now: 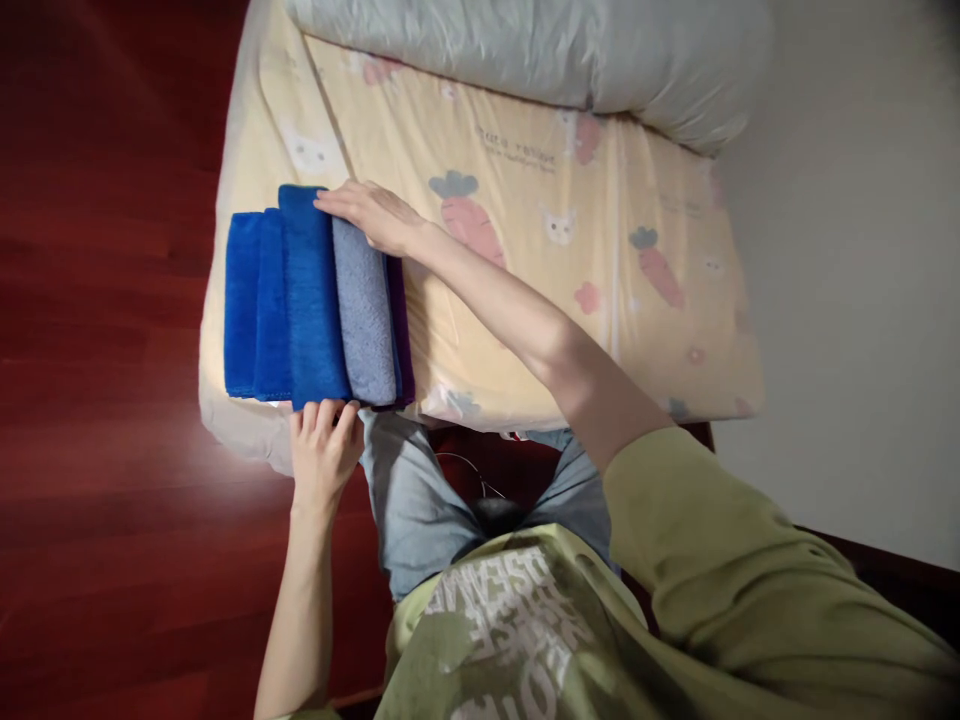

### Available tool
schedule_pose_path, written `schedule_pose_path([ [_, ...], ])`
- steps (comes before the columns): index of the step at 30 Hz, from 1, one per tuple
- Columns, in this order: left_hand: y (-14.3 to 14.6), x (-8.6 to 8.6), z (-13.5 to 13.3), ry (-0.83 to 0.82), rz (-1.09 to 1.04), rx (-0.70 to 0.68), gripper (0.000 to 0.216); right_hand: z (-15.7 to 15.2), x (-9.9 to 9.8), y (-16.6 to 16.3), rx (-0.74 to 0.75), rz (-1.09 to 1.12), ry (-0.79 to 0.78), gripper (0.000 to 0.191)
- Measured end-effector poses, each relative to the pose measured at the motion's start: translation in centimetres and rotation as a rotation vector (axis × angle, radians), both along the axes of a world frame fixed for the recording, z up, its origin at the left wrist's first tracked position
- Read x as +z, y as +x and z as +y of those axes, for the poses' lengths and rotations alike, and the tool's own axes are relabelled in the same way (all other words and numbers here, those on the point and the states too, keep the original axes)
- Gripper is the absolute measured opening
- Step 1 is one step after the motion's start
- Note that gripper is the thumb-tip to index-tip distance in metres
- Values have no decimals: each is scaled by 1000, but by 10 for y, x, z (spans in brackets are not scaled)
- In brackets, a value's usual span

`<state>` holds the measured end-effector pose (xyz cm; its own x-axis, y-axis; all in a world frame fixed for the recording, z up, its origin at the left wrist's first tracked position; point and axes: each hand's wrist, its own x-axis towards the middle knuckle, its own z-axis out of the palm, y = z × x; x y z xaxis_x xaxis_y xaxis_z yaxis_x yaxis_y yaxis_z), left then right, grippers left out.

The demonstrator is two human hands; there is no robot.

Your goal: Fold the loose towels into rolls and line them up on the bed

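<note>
A row of folded towels lies side by side on the near left corner of the bed: blue towels (285, 300), a grey towel (364, 315) and a dark purple one (400, 320) at the right end. My right hand (375, 214) lies flat, fingers stretched, on the far ends of the grey and blue towels. My left hand (324, 448) presses its fingertips against the near end of the widest blue towel at the mattress edge, holding nothing.
The bed has a yellow sheet (540, 260) printed with carrots and cats. A pale rolled quilt (570, 55) lies across its far end. Dark red wooden floor (97, 300) is on the left, a white wall (855, 280) on the right.
</note>
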<state>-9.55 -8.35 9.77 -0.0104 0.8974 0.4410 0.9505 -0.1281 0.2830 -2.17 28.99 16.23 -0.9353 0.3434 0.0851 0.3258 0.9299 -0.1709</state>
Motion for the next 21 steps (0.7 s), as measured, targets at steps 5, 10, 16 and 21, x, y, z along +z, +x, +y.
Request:
schedule_pose_path([
  [5, 19, 17, -18, 15, 85, -125, 17, -54, -2, 82, -21, 99, -92, 50],
  [10, 44, 18, -50, -64, 5, -286, 26, -127, -11, 209, -257, 261, -237, 42],
  [16, 61, 55, -76, 34, -167, -261, 40, -196, 28, 358, -652, 451, -84, 38],
  [21, 59, 129, -77, 146, -459, -89, 22, -235, 115, 450, -846, 645, 307, 35],
])
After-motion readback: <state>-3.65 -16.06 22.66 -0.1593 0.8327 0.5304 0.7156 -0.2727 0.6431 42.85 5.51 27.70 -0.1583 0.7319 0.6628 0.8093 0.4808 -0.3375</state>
